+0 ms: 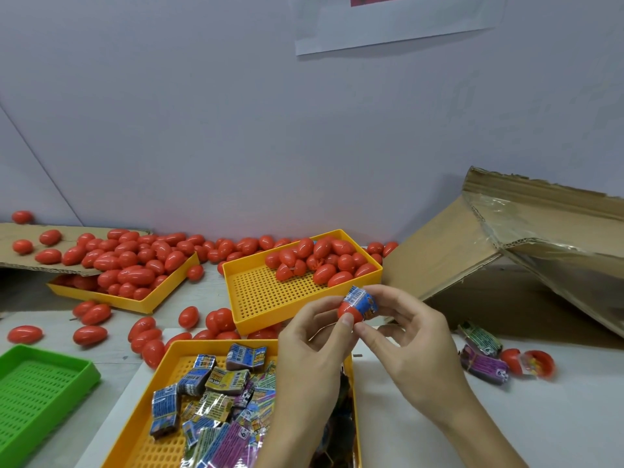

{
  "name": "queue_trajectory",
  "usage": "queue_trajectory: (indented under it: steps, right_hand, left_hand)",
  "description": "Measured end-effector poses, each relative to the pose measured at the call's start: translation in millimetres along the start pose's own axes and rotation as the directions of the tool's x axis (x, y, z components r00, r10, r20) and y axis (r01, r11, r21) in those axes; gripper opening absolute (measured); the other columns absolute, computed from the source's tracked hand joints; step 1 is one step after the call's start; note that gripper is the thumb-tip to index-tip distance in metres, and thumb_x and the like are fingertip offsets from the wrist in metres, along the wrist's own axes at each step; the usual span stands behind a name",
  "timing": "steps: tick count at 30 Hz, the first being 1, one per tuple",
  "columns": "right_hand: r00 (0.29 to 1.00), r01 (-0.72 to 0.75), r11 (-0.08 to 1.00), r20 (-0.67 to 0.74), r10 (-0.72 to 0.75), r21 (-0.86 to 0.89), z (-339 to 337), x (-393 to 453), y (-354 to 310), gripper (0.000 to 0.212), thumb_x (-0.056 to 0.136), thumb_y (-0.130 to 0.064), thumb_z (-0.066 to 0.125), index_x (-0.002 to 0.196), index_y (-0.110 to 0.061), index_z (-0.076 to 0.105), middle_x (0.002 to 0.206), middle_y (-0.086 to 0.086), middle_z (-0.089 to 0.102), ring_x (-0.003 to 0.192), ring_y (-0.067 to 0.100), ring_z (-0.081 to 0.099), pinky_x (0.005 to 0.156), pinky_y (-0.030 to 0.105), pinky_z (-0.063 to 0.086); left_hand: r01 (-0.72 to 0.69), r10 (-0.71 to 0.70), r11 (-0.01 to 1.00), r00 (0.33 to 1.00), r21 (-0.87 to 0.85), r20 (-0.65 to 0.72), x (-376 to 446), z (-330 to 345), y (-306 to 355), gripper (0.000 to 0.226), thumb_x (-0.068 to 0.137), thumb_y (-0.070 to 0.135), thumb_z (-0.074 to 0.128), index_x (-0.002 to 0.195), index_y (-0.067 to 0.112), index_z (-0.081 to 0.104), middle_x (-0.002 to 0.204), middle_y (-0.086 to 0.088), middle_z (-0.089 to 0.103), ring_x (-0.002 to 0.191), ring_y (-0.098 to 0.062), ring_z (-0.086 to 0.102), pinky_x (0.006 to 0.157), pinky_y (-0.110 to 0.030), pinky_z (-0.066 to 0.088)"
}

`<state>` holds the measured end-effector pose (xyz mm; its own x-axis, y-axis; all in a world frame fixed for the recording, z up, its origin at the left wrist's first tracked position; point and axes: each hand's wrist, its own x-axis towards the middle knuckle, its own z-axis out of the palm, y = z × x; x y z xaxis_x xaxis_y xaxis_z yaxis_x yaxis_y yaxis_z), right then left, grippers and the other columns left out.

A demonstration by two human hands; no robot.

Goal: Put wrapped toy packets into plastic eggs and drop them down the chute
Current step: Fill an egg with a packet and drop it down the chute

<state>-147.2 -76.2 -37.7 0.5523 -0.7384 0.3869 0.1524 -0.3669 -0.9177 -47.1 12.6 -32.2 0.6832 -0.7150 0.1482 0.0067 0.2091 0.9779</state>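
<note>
My left hand (310, 346) pinches a red plastic egg half (347, 310) between thumb and fingers. A blue wrapped toy packet (361, 300) sticks out of that half, and my right hand (408, 336) holds the packet from the right. Both hands hover above the near orange tray (169, 352), which holds several wrapped packets (216, 400). A second orange tray (256, 298) behind my hands carries red eggs (320, 261) at its far end. The sloping cardboard chute (506, 258) lies to the right.
A third orange tray (141, 304) heaped with red eggs sits at the left under a cardboard flap. Loose eggs lie scattered on the table. A green tray (37, 393) is at the near left. Two packets (483, 363) and an open egg (537, 363) lie at the right.
</note>
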Motion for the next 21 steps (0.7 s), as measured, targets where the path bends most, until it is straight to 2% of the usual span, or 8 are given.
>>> queue_trajectory:
  steps: [4,11,15,21]
  right_hand:
    - [1.0,-0.027,0.998,0.0,0.027,0.062,-2.3,0.2,-2.5,0.035,0.072,-0.038,0.073,0.105,-0.032,0.068,0.099,-0.016,0.073,0.101,0.008,0.067,0.076,0.02,0.057]
    - [0.995,-0.062,0.992,-0.074,0.071,0.106,-6.0,3.2,-0.4,0.018,0.077,-0.035,0.066,0.091,-0.026,0.073,0.085,-0.008,0.075,0.087,0.01,0.07,0.067,0.02,0.056]
    - [0.986,-0.1,0.984,-0.12,0.119,0.15,-6.3,4.1,2.6,0.019,0.075,-0.035,0.066,0.088,-0.023,0.074,0.081,-0.004,0.074,0.08,0.012,0.069,0.064,0.022,0.057]
    - [0.984,-0.123,0.981,-0.11,0.14,0.153,-6.3,4.0,3.4,0.021,0.075,-0.036,0.067,0.089,-0.022,0.075,0.081,-0.003,0.074,0.079,0.011,0.069,0.063,0.02,0.055]
  left_hand:
    - [-0.026,0.026,0.999,1.0,0.022,0.017,-1.0,-0.1,1.2,0.015,0.086,0.014,0.074,0.099,0.021,0.072,0.096,0.006,0.076,0.094,-0.012,0.073,0.071,-0.021,0.058]
    - [-0.087,0.077,0.983,0.995,0.164,0.065,-1.1,1.1,0.4,0.019,0.084,0.011,0.077,0.1,0.018,0.071,0.094,0.008,0.074,0.094,-0.011,0.071,0.07,-0.018,0.056]
    - [-0.124,0.106,0.963,0.991,0.24,0.088,-1.1,1.7,-0.2,0.02,0.083,0.014,0.078,0.099,0.023,0.07,0.092,0.016,0.073,0.095,-0.004,0.069,0.074,-0.015,0.054]
    - [-0.138,0.113,0.951,0.988,0.275,0.106,-1.6,2.1,-0.8,0.019,0.083,0.014,0.078,0.097,0.026,0.071,0.093,0.014,0.073,0.095,-0.007,0.069,0.079,-0.022,0.057]
